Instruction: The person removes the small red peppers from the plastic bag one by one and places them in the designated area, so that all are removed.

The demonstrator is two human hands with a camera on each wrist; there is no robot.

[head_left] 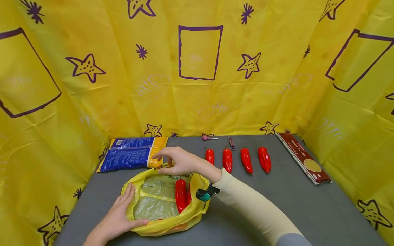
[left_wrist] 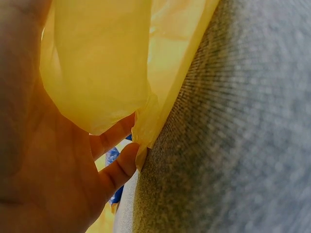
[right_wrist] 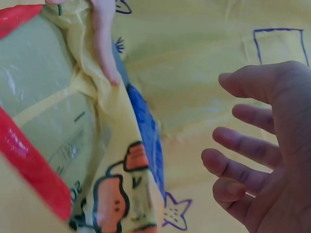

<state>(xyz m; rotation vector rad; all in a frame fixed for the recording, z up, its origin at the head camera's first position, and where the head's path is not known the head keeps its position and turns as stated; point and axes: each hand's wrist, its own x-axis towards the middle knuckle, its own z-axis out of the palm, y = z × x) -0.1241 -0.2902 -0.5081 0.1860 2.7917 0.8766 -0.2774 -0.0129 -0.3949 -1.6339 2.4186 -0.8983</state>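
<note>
A yellow plastic bag [head_left: 163,229] stands with its mouth spread wide on the grey table. Inside it, to the right, lie red chili peppers [head_left: 181,196]; how many are there cannot be told. My left hand [head_left: 118,215] rests against the bag's left side, fingers fairly straight along the outside and thumb along the near rim. Above the far rim hovers my right hand [head_left: 180,160]. In the right wrist view that right hand [right_wrist: 257,150] has loosely bent, spread fingers and nothing between them. In the left wrist view, yellow plastic [left_wrist: 102,63] covers part of my left hand.
Several red peppers [head_left: 246,160] stand in a row right of the bag. Behind them lie a lollipop [head_left: 209,138] and a wrapped candy [head_left: 232,143]. A blue and yellow packet [head_left: 129,153] is at the back left, a brown spaghetti pack [head_left: 304,158] at the right.
</note>
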